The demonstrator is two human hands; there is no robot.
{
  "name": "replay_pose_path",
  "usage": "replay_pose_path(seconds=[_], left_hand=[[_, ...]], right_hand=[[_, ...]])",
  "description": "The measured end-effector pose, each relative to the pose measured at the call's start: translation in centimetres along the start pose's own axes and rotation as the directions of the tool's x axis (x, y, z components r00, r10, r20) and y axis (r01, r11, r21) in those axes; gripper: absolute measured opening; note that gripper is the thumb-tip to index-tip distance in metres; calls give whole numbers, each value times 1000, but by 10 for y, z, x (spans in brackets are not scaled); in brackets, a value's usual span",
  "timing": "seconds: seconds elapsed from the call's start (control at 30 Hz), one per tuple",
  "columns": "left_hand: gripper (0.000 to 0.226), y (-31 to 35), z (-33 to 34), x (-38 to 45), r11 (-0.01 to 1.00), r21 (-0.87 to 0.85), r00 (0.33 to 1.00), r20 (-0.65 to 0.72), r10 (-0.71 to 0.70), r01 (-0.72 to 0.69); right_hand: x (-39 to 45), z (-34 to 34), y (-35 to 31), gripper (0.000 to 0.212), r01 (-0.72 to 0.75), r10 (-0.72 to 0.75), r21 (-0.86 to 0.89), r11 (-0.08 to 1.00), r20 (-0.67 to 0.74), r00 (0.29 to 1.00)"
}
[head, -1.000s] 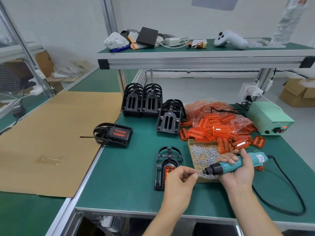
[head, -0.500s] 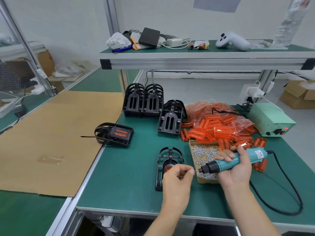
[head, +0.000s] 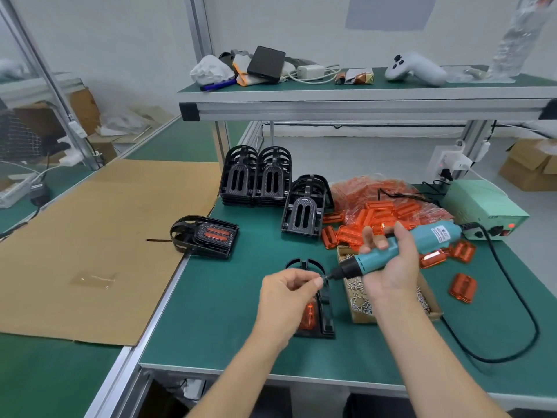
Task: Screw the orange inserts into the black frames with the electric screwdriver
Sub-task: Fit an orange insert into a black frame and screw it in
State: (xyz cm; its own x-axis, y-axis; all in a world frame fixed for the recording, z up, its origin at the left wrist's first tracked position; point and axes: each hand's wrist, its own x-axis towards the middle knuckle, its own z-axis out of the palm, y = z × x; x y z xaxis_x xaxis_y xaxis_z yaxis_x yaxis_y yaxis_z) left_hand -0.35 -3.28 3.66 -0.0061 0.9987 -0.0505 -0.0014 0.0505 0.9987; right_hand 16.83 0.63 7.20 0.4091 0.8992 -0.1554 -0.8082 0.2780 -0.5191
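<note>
The left hand (head: 289,292) pinches what looks like a screw against the tip of the electric screwdriver (head: 398,251), which the right hand (head: 391,267) grips. Below them, near the desk's front edge, lies the black frame (head: 324,309) with its orange insert (head: 309,315). The screw could slip off and fall if released early. The driver's white label is unreadable.

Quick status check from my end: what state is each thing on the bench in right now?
Left hand: pinching a screw at the bit tip.
Right hand: gripping the electric screwdriver, tilted, bit pointing left.
Frame under the hands: flat, orange insert seated.
Frame on the left: flat, insert fitted.
Power supply: red light on.
Screw box: open, holding screws.
</note>
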Motion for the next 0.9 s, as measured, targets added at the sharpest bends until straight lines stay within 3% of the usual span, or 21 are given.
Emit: replay_pose_path(seconds=[0.3, 0.53, 0.7, 0.8, 0.9], left_hand=[[9, 19, -40, 33, 959, 261, 992, 92, 89, -110], [8, -1, -34, 42, 739, 629, 968, 97, 232, -240], [6, -30, -24, 44, 640, 711, 948, 124, 293, -291], [9, -43, -19, 45, 533, 771, 918, 162, 363, -347], [10, -50, -16, 44, 500, 795, 911, 154, 382, -344]], right_hand=[[3, 48, 15, 23, -54, 58, -65, 996, 70, 996], [7, 49, 25, 19, 37, -8, -254, 967, 111, 994], [7, 37, 44, 22, 181, -88, -457, 871, 219, 972], [4, 32, 52, 19, 238, -86, -531, 814, 295, 952], [2, 30, 56, 19, 290, -80, -593, 751, 355, 931]])
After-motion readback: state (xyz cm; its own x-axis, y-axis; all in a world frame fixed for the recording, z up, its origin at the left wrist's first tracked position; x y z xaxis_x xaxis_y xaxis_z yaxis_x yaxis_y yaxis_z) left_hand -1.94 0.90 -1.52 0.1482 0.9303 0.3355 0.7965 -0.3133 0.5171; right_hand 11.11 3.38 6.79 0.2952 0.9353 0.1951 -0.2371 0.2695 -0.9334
